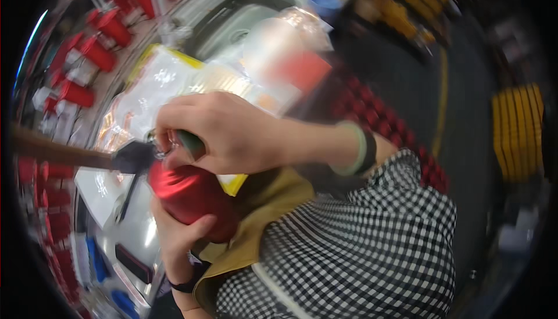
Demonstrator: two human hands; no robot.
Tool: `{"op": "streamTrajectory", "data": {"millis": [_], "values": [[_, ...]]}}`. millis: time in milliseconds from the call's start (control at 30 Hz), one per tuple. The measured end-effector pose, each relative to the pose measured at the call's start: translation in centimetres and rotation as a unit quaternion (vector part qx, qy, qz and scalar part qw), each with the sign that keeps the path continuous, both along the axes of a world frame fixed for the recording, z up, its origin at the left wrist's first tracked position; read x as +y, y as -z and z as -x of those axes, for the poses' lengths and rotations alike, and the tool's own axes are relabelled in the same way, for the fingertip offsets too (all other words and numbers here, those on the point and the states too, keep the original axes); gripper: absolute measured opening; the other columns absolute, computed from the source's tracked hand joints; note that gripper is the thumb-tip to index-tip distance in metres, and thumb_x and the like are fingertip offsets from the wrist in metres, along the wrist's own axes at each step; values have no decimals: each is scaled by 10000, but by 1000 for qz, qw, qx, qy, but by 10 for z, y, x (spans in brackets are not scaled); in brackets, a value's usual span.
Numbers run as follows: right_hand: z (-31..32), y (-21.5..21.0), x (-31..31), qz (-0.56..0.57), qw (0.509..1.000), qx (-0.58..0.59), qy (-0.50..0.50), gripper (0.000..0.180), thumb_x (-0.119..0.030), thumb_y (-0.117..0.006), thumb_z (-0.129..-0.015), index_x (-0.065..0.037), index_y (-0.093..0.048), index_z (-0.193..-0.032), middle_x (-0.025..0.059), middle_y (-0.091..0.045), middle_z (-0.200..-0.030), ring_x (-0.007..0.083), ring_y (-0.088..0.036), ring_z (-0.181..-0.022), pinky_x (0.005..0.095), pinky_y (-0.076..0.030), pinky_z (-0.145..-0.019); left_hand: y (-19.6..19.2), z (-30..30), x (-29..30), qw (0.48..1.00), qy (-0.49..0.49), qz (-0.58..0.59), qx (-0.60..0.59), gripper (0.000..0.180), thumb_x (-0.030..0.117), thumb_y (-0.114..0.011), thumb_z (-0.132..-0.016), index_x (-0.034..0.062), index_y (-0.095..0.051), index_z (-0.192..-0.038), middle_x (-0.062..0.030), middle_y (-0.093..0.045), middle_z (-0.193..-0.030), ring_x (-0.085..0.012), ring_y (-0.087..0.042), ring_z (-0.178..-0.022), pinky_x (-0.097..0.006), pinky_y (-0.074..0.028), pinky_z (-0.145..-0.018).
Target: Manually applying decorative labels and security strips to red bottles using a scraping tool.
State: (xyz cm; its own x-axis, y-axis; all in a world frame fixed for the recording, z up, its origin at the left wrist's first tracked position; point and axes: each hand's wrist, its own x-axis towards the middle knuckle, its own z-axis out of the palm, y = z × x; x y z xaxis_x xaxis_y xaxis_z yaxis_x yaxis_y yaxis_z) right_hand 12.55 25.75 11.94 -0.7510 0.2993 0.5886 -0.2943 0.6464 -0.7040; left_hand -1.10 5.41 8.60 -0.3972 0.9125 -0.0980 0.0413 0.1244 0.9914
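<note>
My left hand [177,232] is wrapped round a shiny red cloth pouch [189,194], its thumb lying across the lower side. Gathered folds show at the pouch's upper end. Over that end my right hand [224,130] is curled, fingertips pinched close to the folds. A dark green piece [190,143] shows inside the curl of the right hand; blur and the fingers hide what it is. Just left of the fingertips is the dark end of a wooden bar [64,149].
Glossy plastic-covered sheets with yellow edges [142,98] lie on a metal counter beside a sink [238,22]. A dark phone-like slab [133,264] rests near my left arm. Red containers [96,54] line the left side. Yellow crates [517,133] stand at the right.
</note>
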Motion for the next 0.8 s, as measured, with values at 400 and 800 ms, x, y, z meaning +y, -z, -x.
{"op": "streamTrajectory", "data": {"millis": [400, 800], "values": [[-292, 6, 10, -46, 895, -285, 339, 137, -133, -625, -939, -67, -743, -954, 134, -613, -895, 352, -641, -871, 462, -497, -755, 22, -110, 122, 946, 246, -180, 107, 1099, 228, -930, -777, -40, -272, -1614, -218, -303, -1682, -341, -322, -1556, -475, -264, -1262], [-442, 375, -100, 248, 535, -443, 676, 245, -303, -624, -1007, -121, -774, -1074, 156, -653, -1085, 368, -668, -1029, 481, -526, -880, 59, -11, 93, 940, 155, -21, 303, 612, 65, -639, -978, 46, -460, -1563, -165, -393, -1663, -306, -389, -1532, -525, -255, -1270]]}}
